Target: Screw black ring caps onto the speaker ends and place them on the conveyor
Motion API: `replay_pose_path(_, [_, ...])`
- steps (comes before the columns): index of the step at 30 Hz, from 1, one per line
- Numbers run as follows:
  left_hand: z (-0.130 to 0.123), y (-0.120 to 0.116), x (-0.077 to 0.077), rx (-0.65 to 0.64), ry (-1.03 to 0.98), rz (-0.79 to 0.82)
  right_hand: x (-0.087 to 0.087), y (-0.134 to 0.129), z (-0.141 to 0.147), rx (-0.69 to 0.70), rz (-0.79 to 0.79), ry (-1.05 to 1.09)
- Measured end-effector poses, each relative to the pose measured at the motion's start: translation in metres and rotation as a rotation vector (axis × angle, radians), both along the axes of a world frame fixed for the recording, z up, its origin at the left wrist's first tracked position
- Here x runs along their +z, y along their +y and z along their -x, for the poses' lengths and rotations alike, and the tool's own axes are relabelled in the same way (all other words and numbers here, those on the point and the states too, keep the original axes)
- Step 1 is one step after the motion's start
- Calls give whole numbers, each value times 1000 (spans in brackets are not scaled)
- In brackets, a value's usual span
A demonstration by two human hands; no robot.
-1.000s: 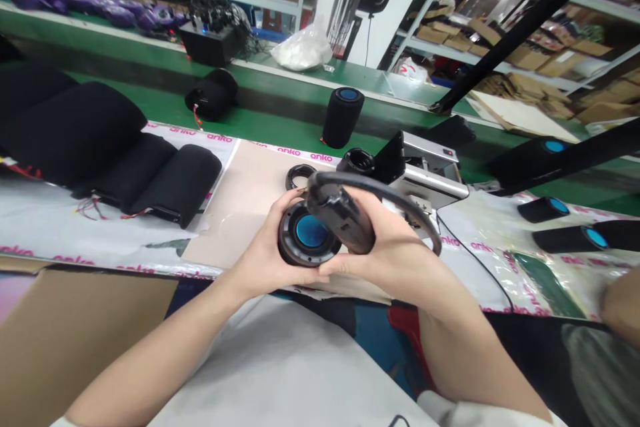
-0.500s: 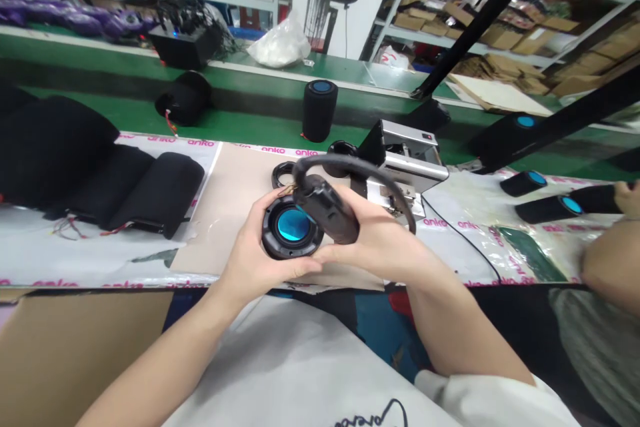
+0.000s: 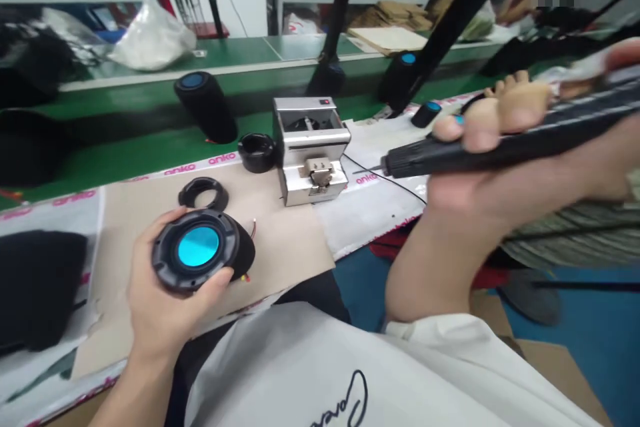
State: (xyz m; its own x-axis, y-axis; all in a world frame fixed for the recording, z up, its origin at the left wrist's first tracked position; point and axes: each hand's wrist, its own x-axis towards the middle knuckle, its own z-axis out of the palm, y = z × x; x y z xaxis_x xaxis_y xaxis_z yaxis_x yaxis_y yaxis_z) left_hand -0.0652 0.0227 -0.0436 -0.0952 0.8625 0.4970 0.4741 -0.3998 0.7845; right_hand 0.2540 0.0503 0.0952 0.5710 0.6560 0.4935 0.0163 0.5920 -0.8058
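Observation:
My left hand [image 3: 167,293] grips a black cylindrical speaker [image 3: 244,247] from the side, thumb on the rim. Its round end, with a black ring and a shiny blue disc in the middle, faces up toward me. Short thin wires stick out at its right side. Off to the right, my right hand [image 3: 465,190] is wrapped round a black electric screwdriver [image 3: 430,155], raised above the table and apart from the speaker. Its thin bit points left. Just beyond the speaker, a loose black ring [image 3: 205,195] lies on the brown cardboard [image 3: 285,230].
A silver screw feeder [image 3: 313,153] stands mid-table with a black cable, beside another black ring [image 3: 257,151]. Another speaker [image 3: 206,107] leans on the green surface behind. Black padded pieces [image 3: 40,287] lie at left. A person's blurred hand [image 3: 510,85] shows at right.
My right hand has swung the screwdriver up and right, away from the speaker. My left hand still holds the speaker. The view has turned to the right.

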Motion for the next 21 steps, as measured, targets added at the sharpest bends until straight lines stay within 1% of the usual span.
replay_pose_path(2, [-17, 12, 4, -93, -28, -18, -1, 12, 4, 103, 6, -5])
replay_pose_path(5, [-43, 25, 11, -240, -76, -17, -10, 35, 9, 319, 67, -92])
replay_pose_path(7, [-53, 29, 14, -284, -88, 14, -19, 51, 11, 470, 79, -163])
replay_pose_path(8, [-55, 30, 15, -290, -95, 27, -23, 58, 12, 522, 79, -186])
replay_pose_path(9, [-55, 30, 15, -293, -102, 39, -27, 64, 14, 544, 73, -191])
replay_pose_path(13, [-49, 28, 14, -313, -123, 96, -40, 78, 23, 505, -5, -133])
replay_pose_path(17, [-48, 28, 14, -323, -139, 132, -45, 78, 28, 562, 97, -179])
replay_pose_path(21, [-51, 29, 13, -321, -145, 104, -47, 77, 30, 545, 98, -148])
